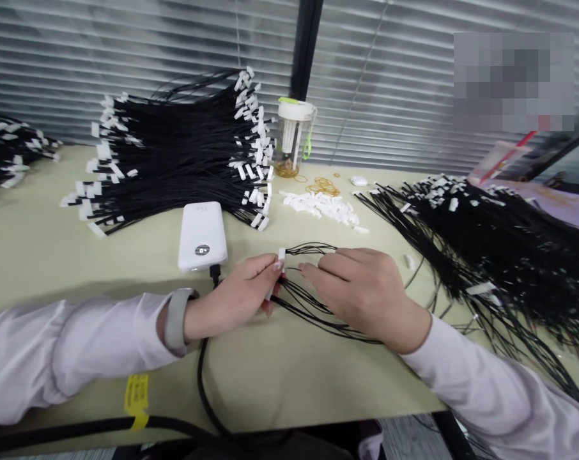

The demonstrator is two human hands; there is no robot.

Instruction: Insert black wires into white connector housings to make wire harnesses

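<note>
My left hand (236,294) pinches a small white connector (282,254) between thumb and fingers, over the middle of the table. Several thin black wires (313,298) run rightward from the connector. My right hand (366,294) is closed around those wires, its thumb and forefinger pinched close to the connector. Its other fingers curl under and are partly hidden. Behind the hands lies a pile of loose white connector housings (321,207).
A big bundle of black cables (179,147) with white ends lies at the back left, another heap (500,255) at the right. A white power bank (202,233) with a black cord sits beside my left hand. A bottle (292,137) and rubber bands (324,186) stand behind.
</note>
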